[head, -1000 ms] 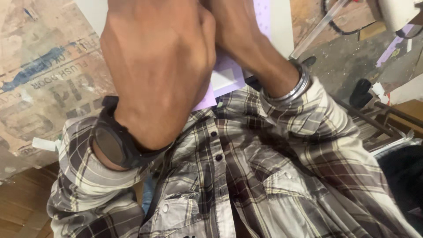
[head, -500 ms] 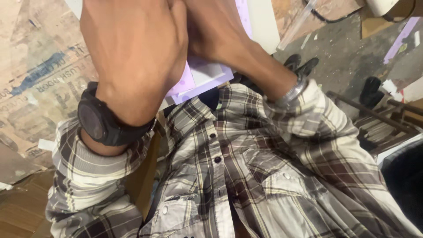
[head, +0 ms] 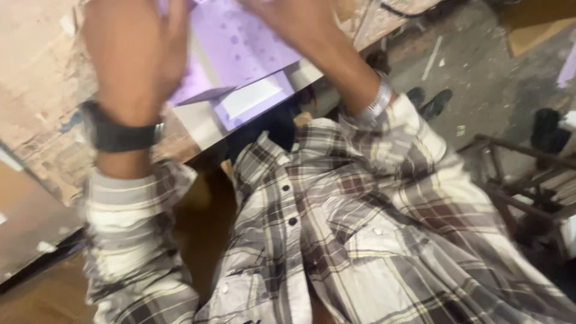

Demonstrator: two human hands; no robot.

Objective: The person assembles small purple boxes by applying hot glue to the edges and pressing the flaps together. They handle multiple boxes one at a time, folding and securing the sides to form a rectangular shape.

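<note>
Both my arms, in plaid shirt sleeves, reach up toward the top of the view. My left hand [head: 135, 54], with a black watch on its wrist, shows its back to me, and its fingers overlap the left side of a pale purple sheet [head: 240, 48] lying on a white panel [head: 204, 123]. My right hand [head: 282, 15], with a silver bracelet on its wrist, is largely cut off by the top edge and rests at the sheet's upper right. Motion blur hides whether either hand grips the sheet.
A worn cardboard-covered surface [head: 36, 90] lies at left, with wooden flooring [head: 36, 294] below it. At right is a grey concrete floor [head: 480, 72] with scraps, a pair of dark shoes [head: 432, 102] and a dark metal frame [head: 516, 180].
My hands have drifted apart and away from the camera. More of the purple sheet and the white panel under it now shows between them.
</note>
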